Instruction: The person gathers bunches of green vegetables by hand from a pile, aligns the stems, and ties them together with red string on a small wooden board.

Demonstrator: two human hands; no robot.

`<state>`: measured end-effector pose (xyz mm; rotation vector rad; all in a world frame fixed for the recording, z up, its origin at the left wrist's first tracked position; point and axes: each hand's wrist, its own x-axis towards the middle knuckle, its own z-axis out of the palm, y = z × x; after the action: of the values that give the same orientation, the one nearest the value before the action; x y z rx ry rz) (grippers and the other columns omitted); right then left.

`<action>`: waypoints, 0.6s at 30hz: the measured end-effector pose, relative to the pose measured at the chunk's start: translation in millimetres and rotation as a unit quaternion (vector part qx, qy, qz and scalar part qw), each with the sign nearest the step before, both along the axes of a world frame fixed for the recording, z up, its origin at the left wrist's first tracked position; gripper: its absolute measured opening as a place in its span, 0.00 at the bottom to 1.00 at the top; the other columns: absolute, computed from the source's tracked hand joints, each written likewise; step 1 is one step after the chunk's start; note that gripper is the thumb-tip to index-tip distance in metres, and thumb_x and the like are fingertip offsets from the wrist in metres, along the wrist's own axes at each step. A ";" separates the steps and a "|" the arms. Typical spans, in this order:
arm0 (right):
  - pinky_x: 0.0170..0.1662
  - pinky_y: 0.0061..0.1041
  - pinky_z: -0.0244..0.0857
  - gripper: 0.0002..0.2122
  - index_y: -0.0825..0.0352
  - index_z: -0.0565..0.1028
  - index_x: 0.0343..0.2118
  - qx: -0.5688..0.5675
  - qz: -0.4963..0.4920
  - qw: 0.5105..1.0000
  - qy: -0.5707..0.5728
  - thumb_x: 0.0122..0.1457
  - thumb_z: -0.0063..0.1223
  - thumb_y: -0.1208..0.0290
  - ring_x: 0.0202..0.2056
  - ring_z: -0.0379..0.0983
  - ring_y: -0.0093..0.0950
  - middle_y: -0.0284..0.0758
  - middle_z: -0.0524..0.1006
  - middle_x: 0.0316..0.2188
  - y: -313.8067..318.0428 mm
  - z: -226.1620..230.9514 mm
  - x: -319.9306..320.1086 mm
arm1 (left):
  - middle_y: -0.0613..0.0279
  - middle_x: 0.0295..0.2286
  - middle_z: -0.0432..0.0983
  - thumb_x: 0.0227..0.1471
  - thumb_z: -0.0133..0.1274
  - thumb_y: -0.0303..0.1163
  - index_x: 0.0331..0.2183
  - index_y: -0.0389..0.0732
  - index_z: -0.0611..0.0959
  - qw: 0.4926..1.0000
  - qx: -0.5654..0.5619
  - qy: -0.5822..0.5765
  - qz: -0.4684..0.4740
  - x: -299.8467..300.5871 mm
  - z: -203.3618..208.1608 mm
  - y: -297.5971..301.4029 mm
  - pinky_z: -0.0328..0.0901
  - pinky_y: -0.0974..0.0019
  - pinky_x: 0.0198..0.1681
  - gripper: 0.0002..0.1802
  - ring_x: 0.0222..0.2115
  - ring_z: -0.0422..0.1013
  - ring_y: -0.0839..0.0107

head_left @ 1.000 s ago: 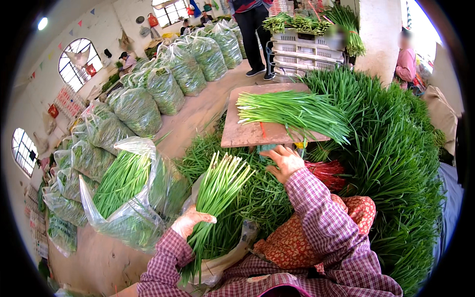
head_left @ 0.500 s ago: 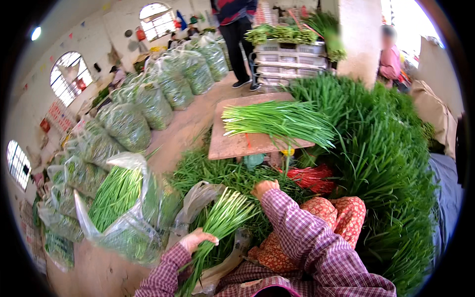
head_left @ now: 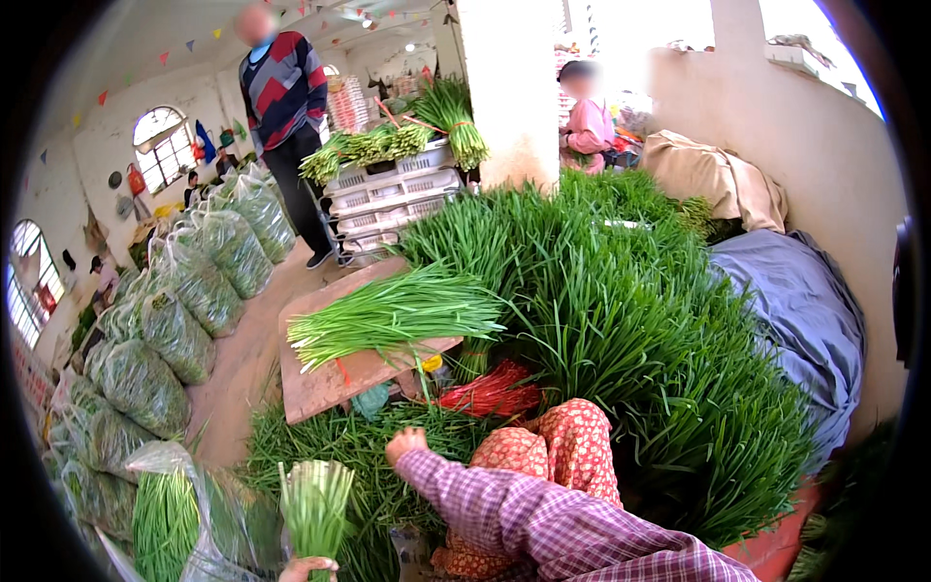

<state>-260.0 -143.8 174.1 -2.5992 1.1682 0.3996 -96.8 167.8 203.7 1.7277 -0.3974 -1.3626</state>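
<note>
My left hand [head_left: 308, 568] shows only at the bottom edge, gripping a bunch of green chives [head_left: 316, 502] whose cut ends point up. My right hand [head_left: 405, 444], on a purple checked sleeve, reaches forward with its fingers curled down into the loose chives on the floor [head_left: 330, 441]. Whether it holds any stalks is hidden. Just beyond it lie a bundle of red ties [head_left: 490, 390] and a wooden board [head_left: 330, 380] carrying a laid-out chive bunch [head_left: 398, 312].
A big heap of chives [head_left: 630, 320] fills the right side. Clear bags stuffed with greens [head_left: 175, 330] line the left, one open bag [head_left: 165, 504] near me. White crates [head_left: 388, 199] stand behind the board, with a standing person [head_left: 286, 107] and a seated person [head_left: 587, 121] beyond.
The view has tilted up. My left hand with its bunch has dropped to the bottom edge, and my right hand has drawn back from the board's edge to the loose chives.
</note>
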 end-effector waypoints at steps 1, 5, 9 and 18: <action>0.50 0.40 0.59 0.20 0.57 0.71 0.50 -0.075 0.007 0.997 -0.011 0.55 0.47 0.56 0.52 0.65 0.33 0.38 0.70 0.49 -12.5 -13.9 -8.8 | 0.57 0.27 0.79 0.46 0.51 0.32 0.32 0.33 0.82 0.999 -0.005 -0.004 0.039 -22.0 26.5 -4.1 0.69 0.66 0.32 0.13 0.26 0.74 0.69; 0.50 0.34 0.65 0.18 0.54 0.73 0.47 0.055 -0.076 0.941 -0.325 0.55 0.50 0.57 0.47 0.70 0.36 0.39 0.73 0.46 -15.6 32.2 -3.2 | 0.54 0.21 0.76 0.46 0.53 0.29 0.28 0.29 0.80 0.989 -0.137 0.026 0.051 3.2 13.4 6.1 0.68 0.64 0.27 0.11 0.20 0.71 0.66; 0.42 0.27 0.70 0.17 0.62 0.72 0.49 0.247 -0.081 0.797 -0.545 0.56 0.54 0.65 0.37 0.76 0.28 0.38 0.78 0.36 -12.4 23.3 -18.8 | 0.56 0.24 0.77 0.42 0.58 0.31 0.31 0.30 0.80 0.986 -0.141 0.061 0.068 -13.5 22.8 -23.6 0.68 0.68 0.28 0.14 0.21 0.72 0.68; 0.25 0.18 0.68 0.27 0.68 0.61 0.56 0.424 0.011 0.752 -0.504 0.55 0.56 0.66 0.21 0.72 0.18 0.38 0.77 0.37 52.5 66.3 3.0 | 0.50 0.26 0.76 0.39 0.61 0.26 0.31 0.29 0.79 0.976 -0.178 0.104 0.076 -8.0 16.8 -8.8 0.67 0.62 0.26 0.14 0.22 0.72 0.65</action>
<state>-257.1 -91.3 240.3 -1.5522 0.3762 -0.3948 -104.8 159.0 220.5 1.2826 -0.3578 -1.2603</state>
